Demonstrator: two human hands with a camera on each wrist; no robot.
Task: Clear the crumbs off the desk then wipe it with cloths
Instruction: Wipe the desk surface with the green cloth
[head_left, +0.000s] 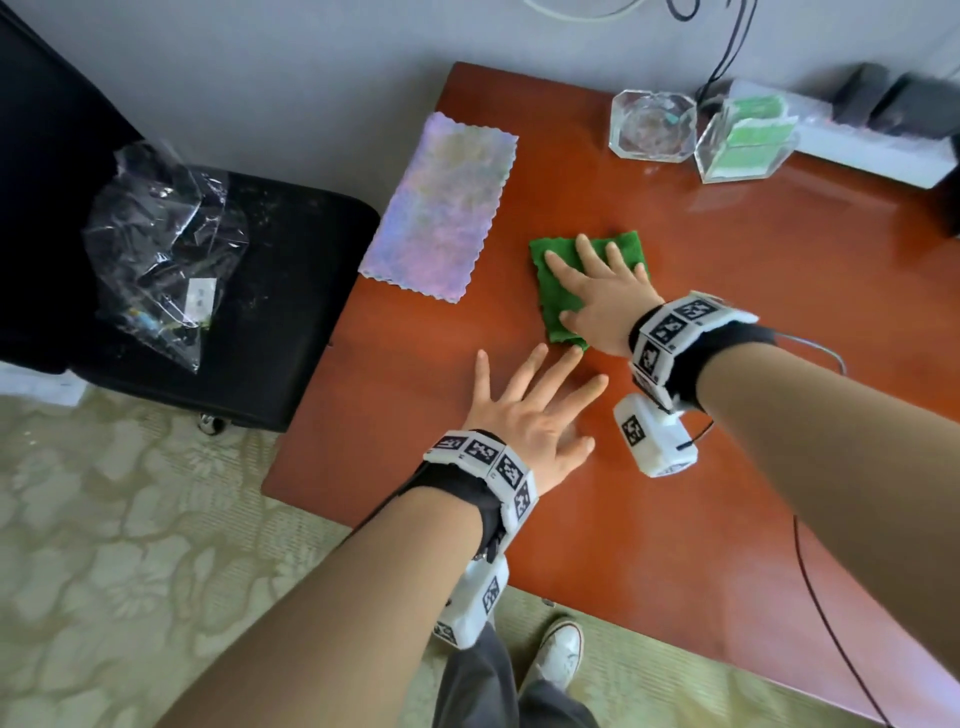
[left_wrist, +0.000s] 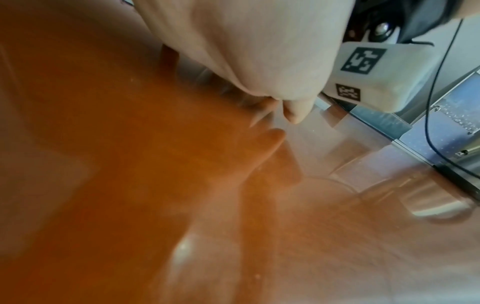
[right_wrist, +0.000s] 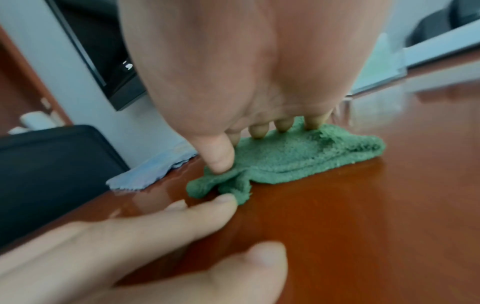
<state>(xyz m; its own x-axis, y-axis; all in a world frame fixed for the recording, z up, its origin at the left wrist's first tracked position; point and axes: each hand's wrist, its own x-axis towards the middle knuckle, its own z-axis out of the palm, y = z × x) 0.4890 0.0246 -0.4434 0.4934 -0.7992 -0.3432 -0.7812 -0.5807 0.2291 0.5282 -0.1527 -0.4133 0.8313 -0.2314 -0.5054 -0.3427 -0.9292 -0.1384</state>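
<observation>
Our right hand (head_left: 597, 296) lies flat, fingers spread and straight, pressing the green cloth (head_left: 563, 283) onto the surface (head_left: 727, 322); in the right wrist view the thumb (right_wrist: 221, 158) pins a bunched near corner. Our left hand (head_left: 530, 415) rests open on the bare wood just beside it, holding nothing, one fingertip (right_wrist: 228, 200) at the cloth's edge.

The green cloth looks soft, thick and light. We judge it will ruck up under a sideways push on this glossy wood, so a flat palm over its middle suits it better than a pinch at an edge. The pale cloth (head_left: 441, 208), thin and scalloped, lies spread at the surface's left edge, overhanging slightly; we would lift it by a corner.

We count two cloths, two hands, one glass dish (head_left: 652, 122) and one clear box (head_left: 748, 143). We can make out no crumbs for certain.
</observation>
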